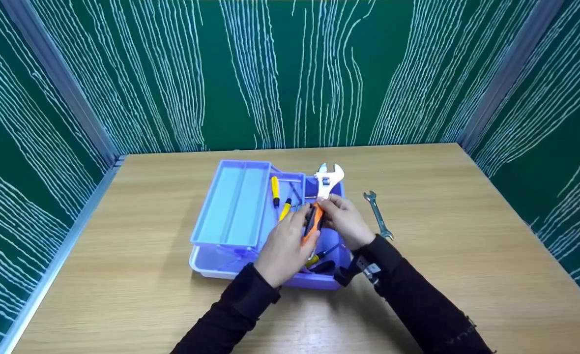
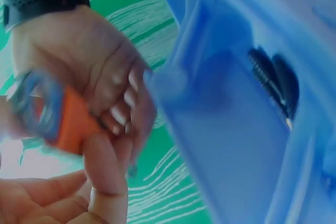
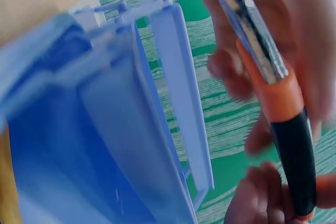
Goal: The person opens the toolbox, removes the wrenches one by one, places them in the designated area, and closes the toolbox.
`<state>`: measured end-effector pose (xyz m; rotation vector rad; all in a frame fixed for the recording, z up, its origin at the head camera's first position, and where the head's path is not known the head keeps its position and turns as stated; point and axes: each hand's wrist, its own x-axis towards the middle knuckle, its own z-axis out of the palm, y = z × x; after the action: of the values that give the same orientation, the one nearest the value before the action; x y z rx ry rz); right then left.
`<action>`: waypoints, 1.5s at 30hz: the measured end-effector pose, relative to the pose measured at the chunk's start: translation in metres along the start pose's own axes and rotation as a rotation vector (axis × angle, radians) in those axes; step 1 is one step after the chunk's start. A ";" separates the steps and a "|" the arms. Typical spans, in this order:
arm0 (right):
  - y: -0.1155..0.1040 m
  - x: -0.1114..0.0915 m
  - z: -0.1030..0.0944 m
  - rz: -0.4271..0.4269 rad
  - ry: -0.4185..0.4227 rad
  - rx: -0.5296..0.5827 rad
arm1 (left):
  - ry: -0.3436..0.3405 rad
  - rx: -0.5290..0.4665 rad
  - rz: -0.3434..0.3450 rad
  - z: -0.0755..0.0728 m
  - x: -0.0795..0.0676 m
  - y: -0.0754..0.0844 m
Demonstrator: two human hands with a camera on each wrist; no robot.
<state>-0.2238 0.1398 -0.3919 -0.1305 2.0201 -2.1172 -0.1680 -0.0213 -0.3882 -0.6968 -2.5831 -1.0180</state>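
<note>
At the left of the worktop [image 1: 132,221] we see the pale blue tray [image 1: 250,206] swung out over the left side of the box [image 1: 295,281], so we would keep sleeves and elbows off its edge. Next come two yellow screwdrivers [image 1: 275,189] lying in the middle part; we should mind that nothing heavy drops on them. The left grip [image 1: 284,250] is closed about the lower handle of the wrench [image 1: 315,219], thumb on one side and fingers on the other, though the wrist views are blurred and we cannot fairly judge how firmly each finger presses. The wrench itself is held over the right part of the box, its head pointing away from the person, its mouth gaping. Below it, a yellow-handled tool [image 1: 314,259] shows low in the box. The right grip [image 1: 347,221] pinches the wrench up by the neck, which we think is the wise spot, since the metal head probably carries most of the weight. To do this handling well, we would let that upper pinch bear the load, use the lower hold only to steer, loosen neither before the other is sure, and keep the head clear of the rim. Furthest right, the spanner [image 1: 378,216] lies on the worktop beside the box, well out of the way.
</note>
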 end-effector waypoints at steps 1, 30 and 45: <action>-0.001 0.000 -0.004 0.006 0.006 -0.011 | 0.003 0.012 0.006 -0.003 0.000 -0.002; 0.014 0.016 -0.176 -0.086 0.219 -0.392 | 0.088 0.109 -0.456 -0.112 -0.027 -0.118; 0.042 0.024 -0.225 0.063 0.319 -0.760 | 0.077 0.052 -0.453 -0.104 -0.031 -0.127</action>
<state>-0.2899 0.3525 -0.4486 0.1654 2.8689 -1.2872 -0.2003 -0.1849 -0.3980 -0.0497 -2.7476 -1.0669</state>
